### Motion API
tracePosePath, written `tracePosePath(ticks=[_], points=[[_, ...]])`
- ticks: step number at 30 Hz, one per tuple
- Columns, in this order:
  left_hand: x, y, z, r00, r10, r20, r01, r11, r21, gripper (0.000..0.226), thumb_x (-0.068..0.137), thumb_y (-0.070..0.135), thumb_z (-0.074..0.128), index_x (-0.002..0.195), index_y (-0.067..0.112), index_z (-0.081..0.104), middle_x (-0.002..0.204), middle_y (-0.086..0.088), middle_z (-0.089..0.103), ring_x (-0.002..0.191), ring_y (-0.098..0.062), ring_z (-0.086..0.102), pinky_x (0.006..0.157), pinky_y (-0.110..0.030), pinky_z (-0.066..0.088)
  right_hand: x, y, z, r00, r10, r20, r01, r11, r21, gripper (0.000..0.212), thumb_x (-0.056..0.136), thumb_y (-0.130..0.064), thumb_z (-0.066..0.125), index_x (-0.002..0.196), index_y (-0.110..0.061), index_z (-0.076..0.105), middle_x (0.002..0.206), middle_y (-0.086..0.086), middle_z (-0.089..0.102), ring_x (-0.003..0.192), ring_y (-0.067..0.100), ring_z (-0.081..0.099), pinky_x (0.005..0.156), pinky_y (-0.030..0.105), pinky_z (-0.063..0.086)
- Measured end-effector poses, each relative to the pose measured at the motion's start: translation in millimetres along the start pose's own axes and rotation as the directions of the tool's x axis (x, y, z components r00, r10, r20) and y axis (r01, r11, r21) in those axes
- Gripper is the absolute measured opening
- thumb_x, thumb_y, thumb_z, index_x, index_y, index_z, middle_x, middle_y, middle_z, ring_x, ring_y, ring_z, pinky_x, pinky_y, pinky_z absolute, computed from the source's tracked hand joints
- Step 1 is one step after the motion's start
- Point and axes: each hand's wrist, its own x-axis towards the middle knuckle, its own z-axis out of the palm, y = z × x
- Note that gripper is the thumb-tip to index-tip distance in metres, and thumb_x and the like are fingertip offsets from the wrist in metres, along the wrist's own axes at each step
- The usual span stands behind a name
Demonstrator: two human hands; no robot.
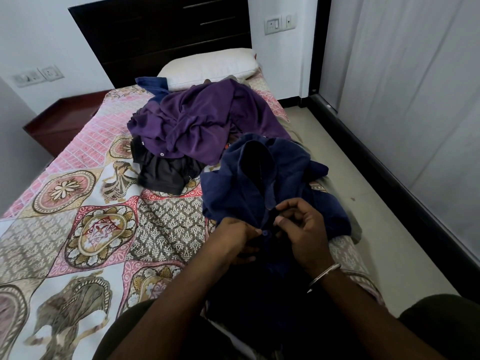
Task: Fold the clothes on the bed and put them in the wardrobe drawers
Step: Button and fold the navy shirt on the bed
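Note:
A navy blue shirt (241, 183) lies spread on the near right part of the bed, collar away from me. My left hand (233, 237) pinches its left placket beside a blue button. My right hand (301, 227), a metal bangle on the wrist, pinches the opposite placket edge with curled fingers. Farther up the bed sits a heap: a purple shirt (200, 120) on top, a black garment (163, 172) under its near edge, and another blue piece (153, 85) by the pillow.
A patterned bedspread (91, 209) covers the bed. A white pillow (210, 66) lies against the dark headboard (155, 35). A low red-brown side table (59, 120) stands left. On the right, tiled floor (363, 203) runs along white wardrobe doors (415, 100).

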Motion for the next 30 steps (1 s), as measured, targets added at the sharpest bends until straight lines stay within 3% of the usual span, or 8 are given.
tracePosePath(ticks=[4,7,11,14,18,24,28,30], points=[[-3.2,-1.2,-1.3,0.997,-0.036,0.07,0.028,0.993,0.111,0.017,0.094,0.006,0.059,0.077,0.01,0.061,0.049,0.001,0.06,0.046,-0.01,0.06,0.052,-0.023,0.049,6.0,3.0,-7.0,0.988,-0.105,-0.116,0.078,0.973,-0.218,0.042,0.083,0.006,0.062,0.103,-0.031,0.064,0.069,0.001,0.059,0.059,0.013,0.056,0.063,0.025,0.048],[-10.5,-1.8,-2.0,0.983,-0.036,0.183,0.004,0.985,0.17,0.018,0.092,0.008,0.061,0.075,0.01,0.063,0.058,-0.003,0.066,0.053,-0.012,0.064,0.051,-0.018,0.047,11.5,-1.3,-14.9,0.961,-0.277,0.016,0.261,0.883,-0.391,0.05,0.078,-0.002,0.063,0.12,-0.029,0.067,0.079,0.001,0.05,0.07,0.007,0.05,0.071,0.009,0.04],[-11.2,-6.9,-3.3,0.953,0.283,0.107,-0.302,0.902,0.308,0.031,0.084,0.039,0.075,0.068,0.014,0.066,0.062,-0.001,0.067,0.056,-0.011,0.061,0.053,-0.023,0.043,15.9,-1.4,-18.6,0.951,-0.293,0.098,0.306,0.846,-0.437,0.032,0.075,-0.009,0.066,0.097,-0.031,0.072,0.1,0.001,0.049,0.095,-0.001,0.052,0.085,0.005,0.038],[3.7,-9.1,-10.2,0.754,0.642,-0.142,-0.543,0.73,0.414,0.036,0.085,0.047,0.069,0.069,0.015,0.063,0.055,0.007,0.059,0.052,-0.007,0.051,0.055,-0.028,0.039,17.5,-1.0,-23.0,0.963,-0.266,0.049,0.262,0.874,-0.408,0.022,0.076,-0.017,0.066,0.092,-0.031,0.071,0.114,-0.005,0.057,0.1,0.002,0.057,0.085,0.009,0.043],[22.5,-2.9,-19.2,0.557,0.818,-0.145,-0.626,0.528,0.574,0.022,0.092,0.008,0.056,0.088,0.026,0.067,0.083,0.014,0.068,0.077,-0.003,0.061,0.071,-0.025,0.047,20.3,-5.0,-28.3,0.932,-0.342,0.124,0.363,0.889,-0.278,0.023,0.084,-0.022,0.054,0.096,-0.011,0.07,0.116,-0.003,0.068,0.11,0.004,0.062,0.095,0.022,0.049],[60.5,9.7,-36.0,0.616,0.703,0.355,-0.607,0.136,0.783,0.04,0.089,0.038,0.048,0.127,0.049,0.046,0.139,0.028,0.049,0.119,-0.014,0.052,0.092,-0.047,0.045,20.2,-5.1,-29.5,0.917,-0.355,0.182,0.394,0.881,-0.262,0.021,0.095,-0.024,0.053,0.102,-0.011,0.068,0.097,-0.001,0.069,0.094,0.014,0.067,0.084,0.038,0.055],[58.3,18.0,-27.9,0.76,0.493,0.423,-0.489,0.005,0.872,0.056,0.095,0.038,0.051,0.145,0.051,0.029,0.143,0.029,0.037,0.113,-0.01,0.03,0.093,-0.04,0.034,21.9,-4.8,-31.5,0.895,-0.395,0.208,0.442,0.85,-0.287,0.021,0.097,-0.022,0.051,0.1,-0.009,0.068,0.091,0.0,0.064,0.087,0.015,0.063,0.078,0.035,0.053],[59.5,15.7,-28.0,0.75,0.515,0.415,-0.461,-0.044,0.886,0.055,0.095,0.036,0.052,0.146,0.046,0.034,0.131,0.017,0.043,0.113,-0.015,0.034,0.09,-0.037,0.034,22.7,-5.1,-32.4,0.893,-0.404,0.2,0.448,0.841,-0.304,0.021,0.097,-0.021,0.052,0.097,-0.008,0.068,0.088,0.0,0.063,0.085,0.014,0.062,0.077,0.034,0.052]])
